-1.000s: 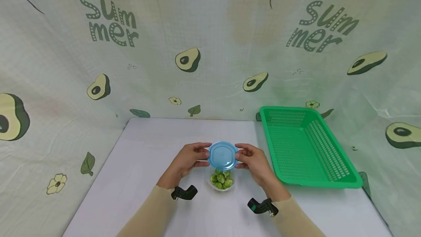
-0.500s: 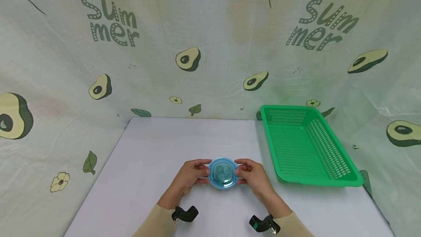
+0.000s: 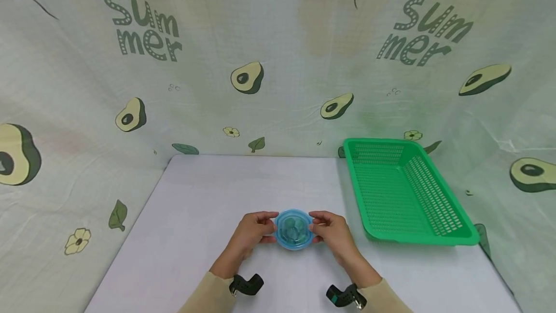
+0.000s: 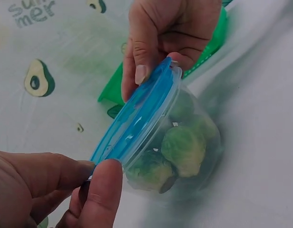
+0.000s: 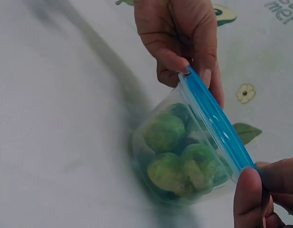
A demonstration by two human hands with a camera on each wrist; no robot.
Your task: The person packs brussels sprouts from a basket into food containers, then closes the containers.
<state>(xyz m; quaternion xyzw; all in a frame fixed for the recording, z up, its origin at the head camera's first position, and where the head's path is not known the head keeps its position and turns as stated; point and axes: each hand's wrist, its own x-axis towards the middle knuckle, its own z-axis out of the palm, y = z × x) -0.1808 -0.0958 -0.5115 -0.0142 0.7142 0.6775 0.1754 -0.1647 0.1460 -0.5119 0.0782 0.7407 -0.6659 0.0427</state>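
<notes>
A blue plastic lid lies over the rim of a small clear container that holds several green Brussels sprouts. In the left wrist view the lid sits against the rim, though I cannot tell whether it is fully seated. My left hand pinches the lid's left edge between thumb and fingers. On the opposite edge my right hand pinches the lid the same way. From the head view the sprouts are only dimly seen through the lid.
A green plastic basket with slotted sides stands on the right part of the white table. Behind and beside the table hangs a pale curtain printed with avocados.
Both hands have brought the blue lid down and toward me, from above the far side of the container onto its rim. In the last half second they have barely moved.
</notes>
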